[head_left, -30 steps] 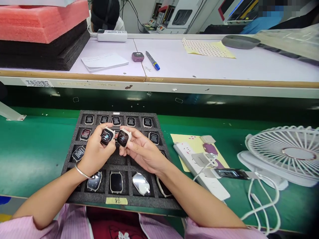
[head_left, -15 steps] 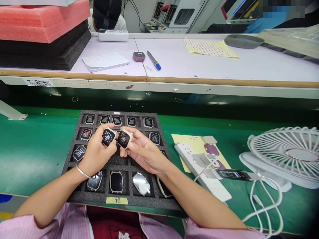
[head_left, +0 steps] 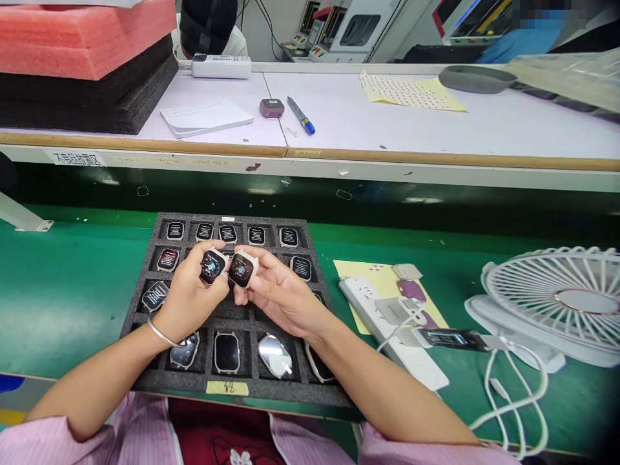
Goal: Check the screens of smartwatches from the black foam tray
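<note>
My left hand is closed around a smartwatch without a strap, its dark screen lit with a dial. Beside it, my right hand grips a second smartwatch in a pale case, its screen also showing a dial. The two watches are side by side, both screens facing me. Below them lies a grey foam tray, whose compartments hold several more watch bodies, such as a dark-screened one and one reflecting white light. My hands and forearms hide part of the tray.
To the right, a white power strip lies partly on yellow paper, with cables near a white fan. On the raised shelf are a notepad, a purple device, a marker and stacked foam. A person sits beyond.
Both hands keep hold of the two watches in nearly the same pose. The whole view has shifted only very slightly.
</note>
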`<state>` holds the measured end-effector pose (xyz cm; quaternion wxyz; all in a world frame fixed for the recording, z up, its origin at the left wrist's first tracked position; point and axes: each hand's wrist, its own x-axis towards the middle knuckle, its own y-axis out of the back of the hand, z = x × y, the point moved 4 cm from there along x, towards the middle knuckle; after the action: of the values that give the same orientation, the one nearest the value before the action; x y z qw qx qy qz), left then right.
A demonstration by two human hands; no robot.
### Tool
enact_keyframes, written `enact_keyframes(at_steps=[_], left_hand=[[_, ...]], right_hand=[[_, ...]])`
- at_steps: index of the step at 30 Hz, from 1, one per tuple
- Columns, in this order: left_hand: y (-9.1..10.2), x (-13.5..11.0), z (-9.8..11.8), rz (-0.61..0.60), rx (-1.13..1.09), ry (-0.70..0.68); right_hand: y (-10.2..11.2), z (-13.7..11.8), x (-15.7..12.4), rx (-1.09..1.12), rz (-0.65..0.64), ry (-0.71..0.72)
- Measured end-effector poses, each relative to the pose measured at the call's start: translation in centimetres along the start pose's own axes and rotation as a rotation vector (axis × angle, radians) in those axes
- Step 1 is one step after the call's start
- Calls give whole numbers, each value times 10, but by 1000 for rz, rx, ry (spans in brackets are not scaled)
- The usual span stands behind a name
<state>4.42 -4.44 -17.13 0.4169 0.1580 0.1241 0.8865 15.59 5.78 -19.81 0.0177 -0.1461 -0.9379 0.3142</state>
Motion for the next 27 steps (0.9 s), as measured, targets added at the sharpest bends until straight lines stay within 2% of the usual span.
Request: enact_keyframes(at_steps=[22, 24, 27], left_hand=[[0, -1, -2, 5, -13, 10], [1, 1, -4, 19, -31, 41], [1, 5, -9, 45, -156, 169]], right_hand=[[0, 1, 0, 45, -3, 6], [1, 1, 0, 53, 5, -1], [3, 0, 3, 74, 52, -18]])
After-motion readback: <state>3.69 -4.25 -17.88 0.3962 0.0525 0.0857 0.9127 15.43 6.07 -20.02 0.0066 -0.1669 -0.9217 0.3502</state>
